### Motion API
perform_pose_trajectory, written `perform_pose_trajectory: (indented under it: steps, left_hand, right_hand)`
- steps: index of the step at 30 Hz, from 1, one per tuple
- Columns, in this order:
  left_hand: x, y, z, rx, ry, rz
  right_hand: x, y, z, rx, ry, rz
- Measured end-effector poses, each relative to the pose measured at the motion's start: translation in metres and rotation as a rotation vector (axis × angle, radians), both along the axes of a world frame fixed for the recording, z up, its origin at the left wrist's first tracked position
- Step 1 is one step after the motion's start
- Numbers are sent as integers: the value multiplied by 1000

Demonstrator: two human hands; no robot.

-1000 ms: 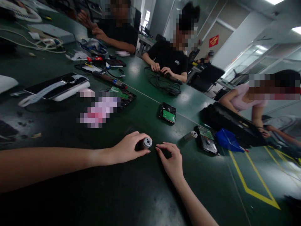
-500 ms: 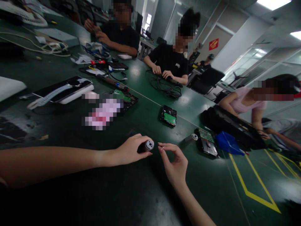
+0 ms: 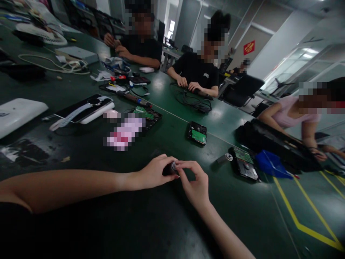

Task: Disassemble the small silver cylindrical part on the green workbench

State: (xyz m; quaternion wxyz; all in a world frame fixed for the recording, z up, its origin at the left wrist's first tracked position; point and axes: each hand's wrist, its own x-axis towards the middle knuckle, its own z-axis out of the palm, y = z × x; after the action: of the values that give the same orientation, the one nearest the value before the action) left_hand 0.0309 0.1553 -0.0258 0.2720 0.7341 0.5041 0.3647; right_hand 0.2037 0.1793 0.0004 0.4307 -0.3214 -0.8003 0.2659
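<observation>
My left hand (image 3: 155, 172) is wrapped round a small dark cylinder with a silvery metal end (image 3: 174, 166), held above the green table. The fingertips of my right hand (image 3: 198, 183) are pinched together at that metal end and partly cover it. Whether something tiny sits between them I cannot make out. A similar metal cylinder (image 3: 224, 158) is on the table to the right. Beside it lies an opened hard drive (image 3: 245, 163) with a green board and a shiny metal part.
Farther off lie another hard drive (image 3: 198, 133), a blurred-out pink item (image 3: 126, 131), a white-and-black device (image 3: 86, 108) and a screwdriver-like tool (image 3: 134, 99). A blue object (image 3: 272, 163) and a long black casing (image 3: 277, 144) are at right. Several people sit around the table.
My right hand has moved left, bringing its pinched fingertips onto the metal end of the cylinder. My left hand still holds the cylinder. The view has shifted slightly.
</observation>
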Motion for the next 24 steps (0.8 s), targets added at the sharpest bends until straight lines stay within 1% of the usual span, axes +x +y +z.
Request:
perform_pose_trajectory:
  steps: [4,7,10,13,17,21,24]
  left_hand:
    - [-1,0,-1,-9,7,1]
    - [-1,1,-1,15,10,1]
    - [0,2,-1,21,18,-6]
    - [0,1,0,18,25,-5]
    - [1,1,2,24,26,-5]
    - [0,1,3,18,35,5]
    - [0,1,2,18,36,-2]
  right_hand:
    - [-3,0,-2,27,-28,-20]
    - [-5,-1,-4,-25,11,-42]
    - [-6,-3,-6,-97,79,-35]
    - [-6,-4,-7,-109,120,-37]
    - [-4,-4,-10,-30,122,-80]
    - [-2,0,-14,89,24,-75]
    - [-2,1,-15,86,24,-60]
